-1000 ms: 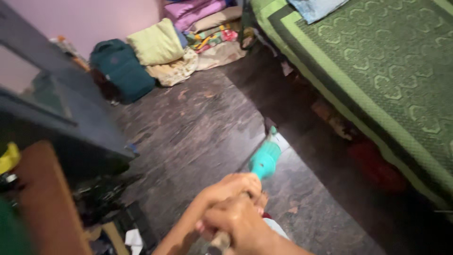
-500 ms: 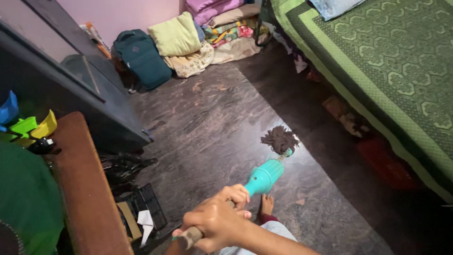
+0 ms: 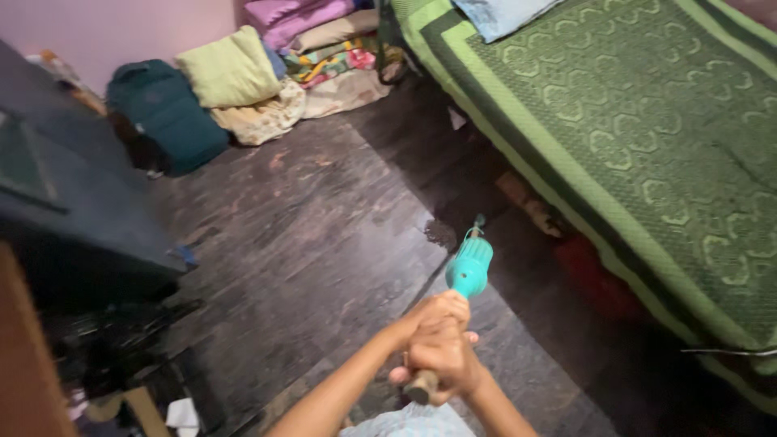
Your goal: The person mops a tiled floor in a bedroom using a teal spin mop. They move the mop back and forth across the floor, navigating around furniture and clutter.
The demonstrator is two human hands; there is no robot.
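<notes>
Both hands (image 3: 437,344) clasped tight round the mop handle (image 3: 421,387), near-centre; left hand (image 3: 429,320) stacked over right hand (image 3: 443,364). Teal mop socket (image 3: 469,267) points far-right, w/ mop head (image 3: 441,233) on the dark floor (image 3: 307,243) beside the green bed (image 3: 647,162). We'd best keep grip firm & strokes low, steady.

the dark floor (image 3: 324,243) carries a teal bag (image 3: 166,121) and a heap of pillows (image 3: 231,73) and folded cloths (image 3: 324,48) by the wall. the bed (image 3: 631,146) bears a green patterned cover.
</notes>
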